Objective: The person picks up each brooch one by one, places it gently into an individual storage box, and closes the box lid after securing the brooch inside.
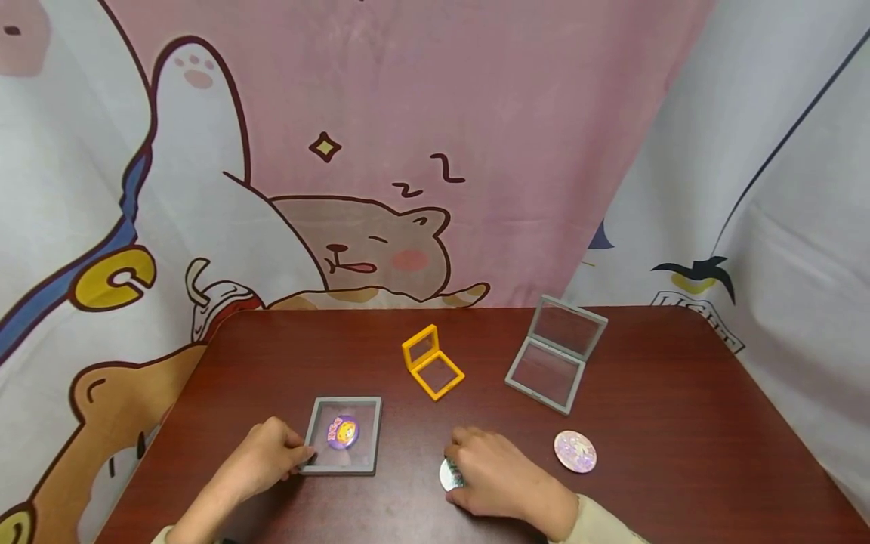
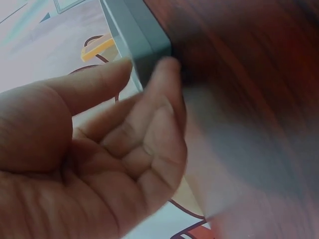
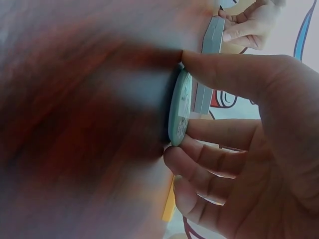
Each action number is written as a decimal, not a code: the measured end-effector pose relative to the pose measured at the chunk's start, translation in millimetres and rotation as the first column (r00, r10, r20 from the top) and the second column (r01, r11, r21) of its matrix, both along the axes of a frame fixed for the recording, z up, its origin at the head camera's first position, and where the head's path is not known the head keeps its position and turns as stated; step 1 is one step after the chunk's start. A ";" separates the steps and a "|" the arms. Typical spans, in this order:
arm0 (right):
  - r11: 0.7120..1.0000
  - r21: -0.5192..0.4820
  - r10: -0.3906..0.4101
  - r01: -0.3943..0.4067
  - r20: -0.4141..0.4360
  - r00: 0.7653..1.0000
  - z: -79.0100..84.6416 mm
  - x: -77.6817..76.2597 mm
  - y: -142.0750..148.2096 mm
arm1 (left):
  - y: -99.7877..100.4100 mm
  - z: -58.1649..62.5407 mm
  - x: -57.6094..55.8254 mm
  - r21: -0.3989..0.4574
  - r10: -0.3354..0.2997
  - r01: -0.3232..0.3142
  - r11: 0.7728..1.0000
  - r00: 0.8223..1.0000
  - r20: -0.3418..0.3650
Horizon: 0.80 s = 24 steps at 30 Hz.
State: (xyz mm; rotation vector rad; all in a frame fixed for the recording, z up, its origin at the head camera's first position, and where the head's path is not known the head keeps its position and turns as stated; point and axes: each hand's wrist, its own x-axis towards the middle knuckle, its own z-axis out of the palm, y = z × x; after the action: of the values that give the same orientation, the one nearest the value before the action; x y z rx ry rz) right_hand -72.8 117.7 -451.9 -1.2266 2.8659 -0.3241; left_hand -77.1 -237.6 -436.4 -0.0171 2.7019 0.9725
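My left hand (image 1: pixel 268 453) grips the near left corner of a square grey-framed clear case (image 1: pixel 377 438). A round purple badge with a yellow cartoon figure (image 1: pixel 343 432) shows inside it. In the left wrist view the thumb lies on the top of the case's corner (image 2: pixel 137 35) and a fingertip is at its lower edge. To the right, my right hand (image 1: pixel 492 476) holds a round, silvery badge (image 1: pixel 449 476) by its rim. The right wrist view shows the badge (image 3: pixel 180 107) flat and low over the table, between thumb and fingertips.
A small yellow-framed case (image 1: pixel 448 392) stands open at the back middle. Behind and right, a larger grey case (image 1: pixel 575 389) stands open, lid raised. A round pinkish-purple badge (image 1: pixel 575 452) lies right of my right hand. A cartoon-printed curtain (image 1: pixel 510 151) hangs behind the brown table (image 1: pixel 652 423).
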 end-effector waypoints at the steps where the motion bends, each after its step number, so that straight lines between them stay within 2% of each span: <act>1: 1.000 0.000 0.001 -0.001 -0.003 1.000 0.0 0.5 -0.2 | 0.2 0.5 -0.1 -0.005 0.008 -0.008 1.000 1.000 -0.006; 6: 1.000 -0.014 -0.001 0.001 -0.031 1.000 -1.4 2.4 -0.5 | 2.8 6.2 -3.7 -0.070 0.038 -0.044 0.997 0.995 -0.089; 9: 1.000 -0.021 -0.003 0.002 -0.044 0.999 -1.9 2.9 0.1 | 6.8 11.4 -8.1 -0.081 0.042 -0.054 0.995 0.989 -0.144; 13: 0.999 -0.040 -0.003 0.000 -0.058 0.998 -1.4 2.5 2.1 | 16.6 18.4 -14.1 -0.048 0.060 -0.071 0.996 0.978 -0.198; 18: 0.996 -0.087 -0.009 0.002 -0.086 0.996 1.2 1.5 5.8 | 36.1 24.3 -21.5 0.015 0.082 -0.081 0.997 0.970 -0.230; 24: 0.993 -0.121 -0.018 0.003 -0.128 0.992 4.6 -0.8 9.5 | 63.5 24.8 -31.6 0.070 0.069 -0.052 0.996 0.963 -0.261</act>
State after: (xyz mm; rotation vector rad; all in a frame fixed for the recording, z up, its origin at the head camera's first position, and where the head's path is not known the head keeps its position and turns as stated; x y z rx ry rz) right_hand -73.6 127.2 -447.3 -1.2977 3.0029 -0.4396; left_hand -108.7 -174.0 -411.7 0.0454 2.9236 1.1508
